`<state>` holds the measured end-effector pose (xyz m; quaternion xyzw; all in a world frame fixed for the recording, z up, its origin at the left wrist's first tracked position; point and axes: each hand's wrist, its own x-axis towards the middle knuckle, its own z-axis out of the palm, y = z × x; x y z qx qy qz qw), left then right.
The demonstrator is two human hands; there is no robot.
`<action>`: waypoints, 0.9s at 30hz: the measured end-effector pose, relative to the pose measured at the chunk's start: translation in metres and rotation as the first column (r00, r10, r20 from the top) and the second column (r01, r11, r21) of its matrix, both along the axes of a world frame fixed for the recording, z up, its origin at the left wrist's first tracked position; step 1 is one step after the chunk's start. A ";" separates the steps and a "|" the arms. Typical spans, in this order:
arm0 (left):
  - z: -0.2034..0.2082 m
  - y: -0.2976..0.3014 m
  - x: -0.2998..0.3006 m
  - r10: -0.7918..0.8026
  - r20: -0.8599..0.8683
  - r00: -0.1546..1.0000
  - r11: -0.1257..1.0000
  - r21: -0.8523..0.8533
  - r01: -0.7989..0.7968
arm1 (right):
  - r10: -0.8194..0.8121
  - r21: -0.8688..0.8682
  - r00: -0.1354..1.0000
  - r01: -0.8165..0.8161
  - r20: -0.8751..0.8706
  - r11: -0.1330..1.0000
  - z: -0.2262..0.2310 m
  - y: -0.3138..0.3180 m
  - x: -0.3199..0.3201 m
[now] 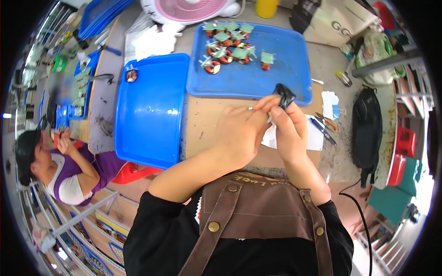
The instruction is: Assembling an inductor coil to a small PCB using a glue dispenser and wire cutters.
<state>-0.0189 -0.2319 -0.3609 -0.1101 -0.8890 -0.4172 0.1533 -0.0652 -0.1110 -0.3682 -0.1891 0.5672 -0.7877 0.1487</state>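
The black, crumpled piece point(284, 94), plastic by its sheen, sits at the fingertips of both your hands, just beyond your right thumb. Your right hand point(292, 129) is closed on it, thumb and bent fingers pinched together. Your left hand point(240, 131) reaches in from the left, its fingers curled and drawn together against your right fingertips and the near edge of the piece; whether it grips anything itself, you cannot tell from this angle.

Beneath your hands lie a white paper point(315, 139) and a brown board point(200, 126) on the desk point(341, 156). Straight ahead of them is a blue tray point(251, 84) with copper-wound coils on green circuit boards point(240, 53). Left of your left hand, a second blue tray point(147, 124) carries one copper coil point(131, 76). Just right of your right hand lies a dark blue pen point(323, 131).
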 end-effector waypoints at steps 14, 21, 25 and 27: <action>-0.018 0.008 0.023 -0.236 0.103 0.966 0.940 -0.227 0.254 | -0.147 0.183 0.987 0.132 0.070 0.974 -0.011 0.013 0.003; -0.025 0.007 0.020 -0.206 0.133 0.969 0.963 -0.150 0.225 | -0.054 0.085 0.990 0.043 0.131 0.995 0.000 0.014 0.003; -0.023 -0.011 0.006 -0.127 0.240 0.962 0.991 0.081 0.111 | -0.240 0.330 0.961 0.273 -0.140 0.904 0.002 0.035 0.000; -0.023 -0.037 -0.011 0.139 0.396 0.908 0.989 -0.093 -0.111 | -0.367 0.405 0.886 0.458 -0.283 0.791 0.005 0.052 -0.005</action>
